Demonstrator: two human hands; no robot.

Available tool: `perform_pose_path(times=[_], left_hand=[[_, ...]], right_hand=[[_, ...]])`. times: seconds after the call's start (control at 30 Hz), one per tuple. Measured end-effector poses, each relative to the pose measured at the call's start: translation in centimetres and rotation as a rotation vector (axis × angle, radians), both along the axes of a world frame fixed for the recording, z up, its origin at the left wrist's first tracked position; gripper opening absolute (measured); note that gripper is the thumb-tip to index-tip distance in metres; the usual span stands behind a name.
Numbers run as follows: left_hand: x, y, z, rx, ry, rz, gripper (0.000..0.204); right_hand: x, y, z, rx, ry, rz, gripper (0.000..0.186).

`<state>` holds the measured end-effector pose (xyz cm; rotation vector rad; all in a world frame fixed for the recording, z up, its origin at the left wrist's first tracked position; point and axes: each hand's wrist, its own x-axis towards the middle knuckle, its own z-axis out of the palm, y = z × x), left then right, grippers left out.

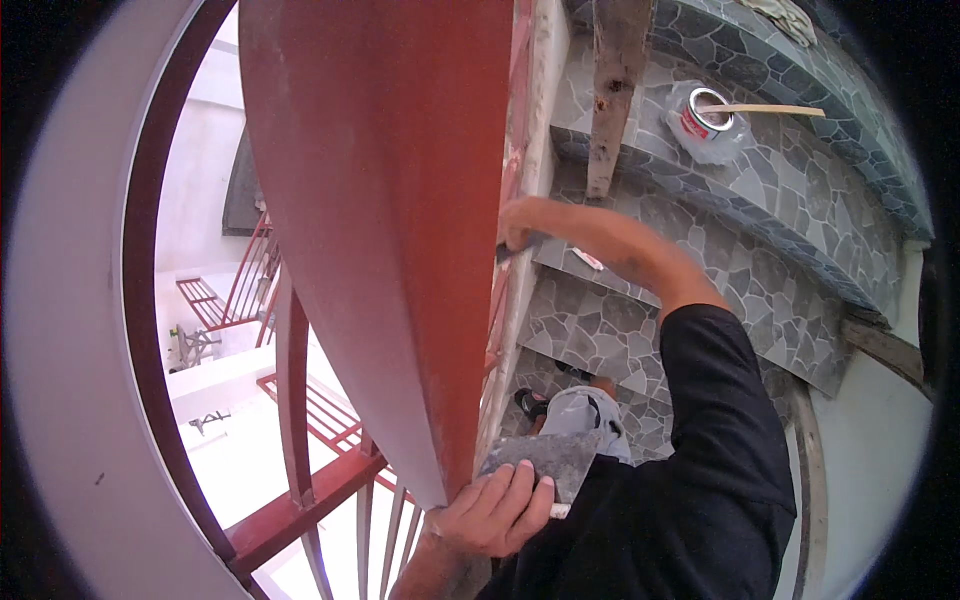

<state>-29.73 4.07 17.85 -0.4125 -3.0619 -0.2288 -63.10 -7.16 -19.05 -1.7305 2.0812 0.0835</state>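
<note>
Head view: left hand [495, 512] clasps gray plate [552, 460], best level; right hand [520, 220] grip half-hidden, can't tell; run dark tool [504, 254] flat along red rail [400, 200].

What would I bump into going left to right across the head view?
Curved dark red bar → big red panel → the person's right hand → wooden post → open can.

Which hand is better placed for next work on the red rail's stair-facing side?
Probably the right hand: it reaches that side of the red rail, with a dark tool. The left hand is occupied, holding a grey plate.
</note>
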Motion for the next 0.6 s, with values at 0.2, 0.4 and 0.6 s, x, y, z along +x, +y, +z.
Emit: perform_pose_path(times=[0.2, 0.4, 0.6], left_hand=[[0.1, 0.2, 0.0, -0.017, 0.012, 0.021, 0.022], [0.1, 0.1, -0.2, -0.031, 0.022, 0.016, 0.022], [0.1, 0.1, -0.4, -0.064, 0.007, -0.019, 0.021]], right_hand=[[5.4, 6.4, 3.7, 0.018, -0.446, 0.041, 0.028], [6.6, 13.4, 1.8, -0.29, -1.527, -0.832, 0.028], [2.6, 12.9, -1.7, -0.473, -1.718, -1.173, 0.028]])
